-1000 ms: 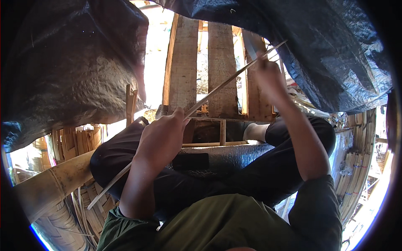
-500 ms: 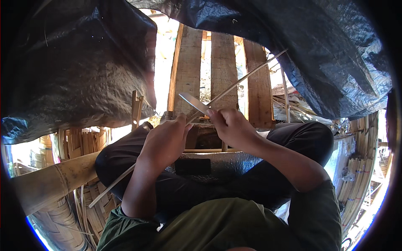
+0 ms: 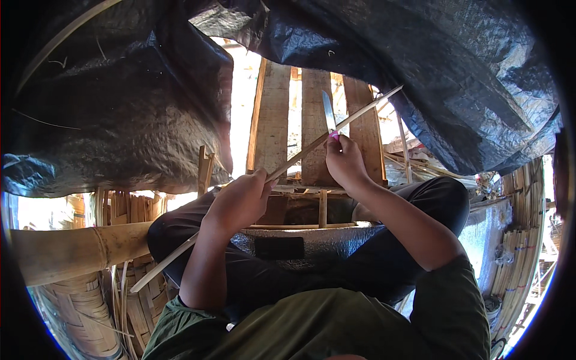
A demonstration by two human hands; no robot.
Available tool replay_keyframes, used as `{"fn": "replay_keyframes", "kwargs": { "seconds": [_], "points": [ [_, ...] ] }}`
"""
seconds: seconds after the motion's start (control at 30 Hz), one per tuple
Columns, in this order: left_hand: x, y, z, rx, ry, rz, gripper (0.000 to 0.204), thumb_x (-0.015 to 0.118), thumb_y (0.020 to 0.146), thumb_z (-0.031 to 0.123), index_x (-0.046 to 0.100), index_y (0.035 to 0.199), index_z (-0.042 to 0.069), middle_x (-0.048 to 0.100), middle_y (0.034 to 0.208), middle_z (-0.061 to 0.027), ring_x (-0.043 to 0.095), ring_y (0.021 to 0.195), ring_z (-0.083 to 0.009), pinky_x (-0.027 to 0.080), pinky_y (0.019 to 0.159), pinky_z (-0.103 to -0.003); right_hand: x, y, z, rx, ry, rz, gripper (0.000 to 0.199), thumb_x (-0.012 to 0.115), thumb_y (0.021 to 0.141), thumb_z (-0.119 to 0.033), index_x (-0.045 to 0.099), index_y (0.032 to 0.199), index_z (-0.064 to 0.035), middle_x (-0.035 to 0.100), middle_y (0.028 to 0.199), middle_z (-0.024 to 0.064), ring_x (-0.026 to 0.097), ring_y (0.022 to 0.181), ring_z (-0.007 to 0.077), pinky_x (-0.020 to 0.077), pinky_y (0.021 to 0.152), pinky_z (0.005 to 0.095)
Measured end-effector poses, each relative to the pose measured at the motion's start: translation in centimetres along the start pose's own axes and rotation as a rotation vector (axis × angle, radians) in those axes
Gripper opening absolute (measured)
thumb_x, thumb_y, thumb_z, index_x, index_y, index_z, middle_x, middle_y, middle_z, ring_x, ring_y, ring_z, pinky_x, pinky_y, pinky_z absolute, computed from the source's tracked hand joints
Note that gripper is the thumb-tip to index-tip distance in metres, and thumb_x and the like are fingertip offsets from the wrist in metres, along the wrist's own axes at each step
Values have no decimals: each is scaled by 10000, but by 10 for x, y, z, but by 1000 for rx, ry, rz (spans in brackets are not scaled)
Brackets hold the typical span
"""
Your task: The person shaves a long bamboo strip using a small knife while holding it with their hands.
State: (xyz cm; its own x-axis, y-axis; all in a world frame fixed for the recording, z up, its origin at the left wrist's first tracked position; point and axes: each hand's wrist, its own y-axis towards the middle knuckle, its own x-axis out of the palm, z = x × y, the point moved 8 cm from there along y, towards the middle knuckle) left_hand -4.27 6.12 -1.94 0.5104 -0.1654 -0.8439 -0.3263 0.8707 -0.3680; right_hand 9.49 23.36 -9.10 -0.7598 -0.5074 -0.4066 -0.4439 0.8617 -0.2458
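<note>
My left hand is closed round a long thin bamboo strip. The strip slants from beside my left forearm at the lower left up to the far right, over the planks. My right hand grips a knife by a handle that shows pink at the fist. Its blade points up and away, crossing or lying just beside the strip's far half; I cannot tell if the two touch. Most of the handle is hidden in my fingers.
Wooden planks stretch ahead between hanging dark tarpaulins. A thick bamboo pole lies left of my knee. A silvery sheet with a black rectangular item is between my legs. Bundled bamboo strips stand at the right.
My right hand has moved away and to the right along the strip. The knife blade has swung from pointing left to pointing nearly straight ahead. My left hand keeps its grip.
</note>
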Motion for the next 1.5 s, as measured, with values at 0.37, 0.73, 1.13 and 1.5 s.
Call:
{"fn": "replay_keyframes", "kwargs": {
  "seconds": [0.37, 0.73, 1.13, 1.5],
  "points": [
    [-33, -20, -9, 68, 68, 83, 286, 499, 998, 255, 566, 900, -6, 630, 732, -244, 643, 746, -427, 475, 666, -514, -3, -12, -29, -25, 153, -40, 306, 521, 973, -255, 640, 868, 6, 626, 634, 114, 600, 520, 209, 453, 513, 363],
    [-68, -33, -41, -9, 22, 284, 323, 488, 1004, 253, 593, 906, -36, 635, 795, -271, 632, 782, -445, 473, 684, -504, -15, -17, -51, -88, 194, -18, 322, 523, 970, -243, 618, 806, 17, 607, 703, 110, 624, 576, 200, 514, 538, 352],
    [-48, -10, -51, -144, 22, 222, 364, 463, 1011, 274, 613, 994, -57, 652, 948, -295, 633, 915, -455, 483, 801, -510, -15, -44, -115, -836, -712, 134, 134, 639, 832, -205, 718, 802, -101, 29, 1630, 165, -8, 1488, 436, 63, 1109, 720],
    [-43, -8, -47, -48, 43, 227, 352, 479, 997, 266, 602, 969, -63, 648, 912, -302, 631, 894, -467, 483, 783, -528, -15, -21, -143, -983, -891, -183, 267, 592, 917, -218, 688, 752, -32, 30, 1623, 186, 2, 1498, 396, 70, 1136, 681]
  ]
}}
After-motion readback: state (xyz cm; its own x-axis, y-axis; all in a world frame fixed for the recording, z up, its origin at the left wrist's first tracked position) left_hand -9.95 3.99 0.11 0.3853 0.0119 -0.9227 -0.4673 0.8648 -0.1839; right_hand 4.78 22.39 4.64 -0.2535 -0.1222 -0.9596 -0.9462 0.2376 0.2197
